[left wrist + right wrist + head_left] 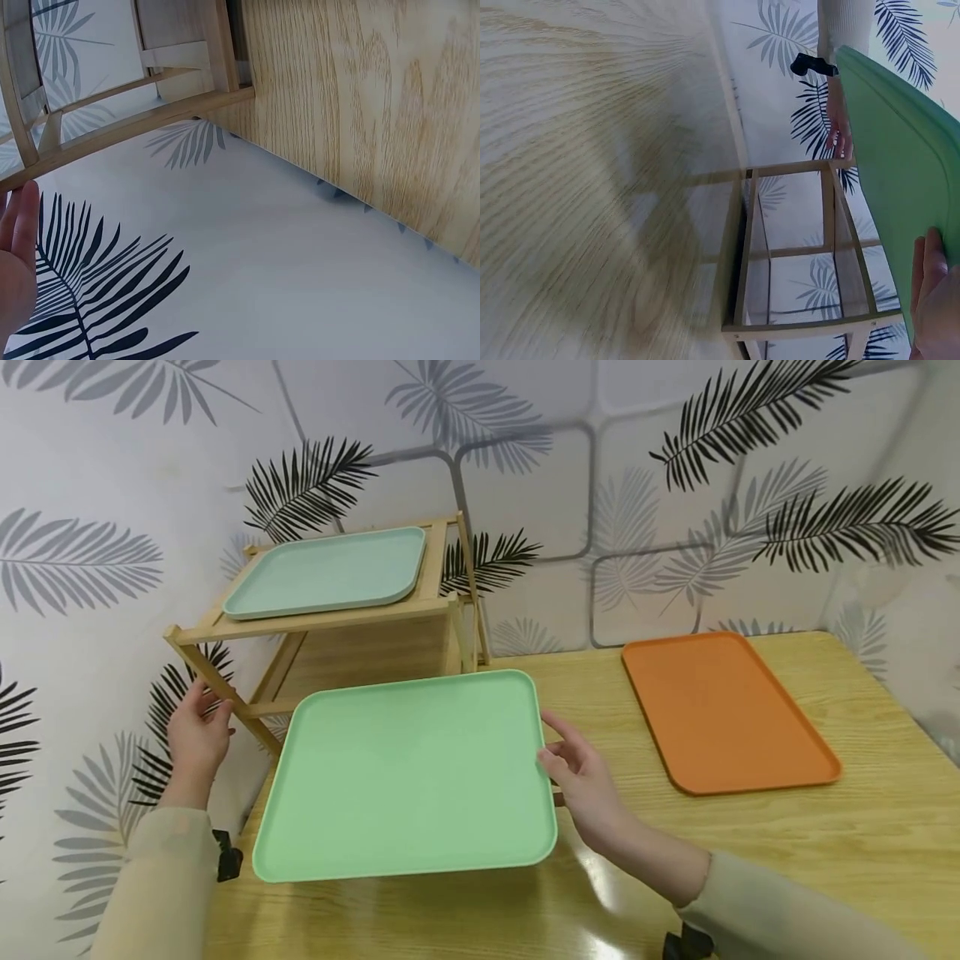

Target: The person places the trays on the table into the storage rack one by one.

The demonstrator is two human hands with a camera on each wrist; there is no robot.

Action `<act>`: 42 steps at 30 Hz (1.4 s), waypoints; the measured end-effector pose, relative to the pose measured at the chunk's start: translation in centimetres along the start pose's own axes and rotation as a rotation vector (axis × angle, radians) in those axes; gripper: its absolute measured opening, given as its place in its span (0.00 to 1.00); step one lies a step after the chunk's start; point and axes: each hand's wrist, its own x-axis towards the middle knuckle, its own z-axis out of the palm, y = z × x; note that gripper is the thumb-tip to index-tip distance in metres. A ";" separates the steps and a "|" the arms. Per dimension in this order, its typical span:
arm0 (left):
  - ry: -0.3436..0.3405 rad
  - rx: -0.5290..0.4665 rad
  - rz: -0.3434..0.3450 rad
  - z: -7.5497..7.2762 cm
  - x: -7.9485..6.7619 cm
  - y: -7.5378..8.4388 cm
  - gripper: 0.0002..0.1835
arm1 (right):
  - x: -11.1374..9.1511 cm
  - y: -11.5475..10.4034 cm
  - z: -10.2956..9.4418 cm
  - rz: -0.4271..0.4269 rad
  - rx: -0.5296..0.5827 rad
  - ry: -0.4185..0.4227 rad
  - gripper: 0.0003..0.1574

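A light green tray is held above the table, tilted, in front of a wooden rack. My right hand grips its right edge, thumb at the rim and fingers underneath; the right wrist view shows fingers against the tray's underside. Beside the rack's slanted left front leg is my left hand. Its extended fingers touch the wooden leg in the left wrist view. A pale blue-green tray lies on the rack's top shelf.
An orange tray lies on the wooden table to the right. Behind everything stands a wall with a leaf pattern. The rack's lower shelf is partly hidden by the green tray.
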 end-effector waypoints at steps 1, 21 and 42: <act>-0.002 -0.005 0.003 0.0 0.0 0.0 0.26 | 0.1 0.0 0.3 -0.005 0.003 0.000 0.31; -0.070 -0.007 0.026 -0.5 0.3 -0.4 0.29 | 1.6 0.9 4.9 -0.044 0.070 -0.035 0.31; -0.177 -0.007 0.015 -1.3 0.2 0.0 0.30 | 4.5 1.1 8.2 -0.026 0.019 0.037 0.30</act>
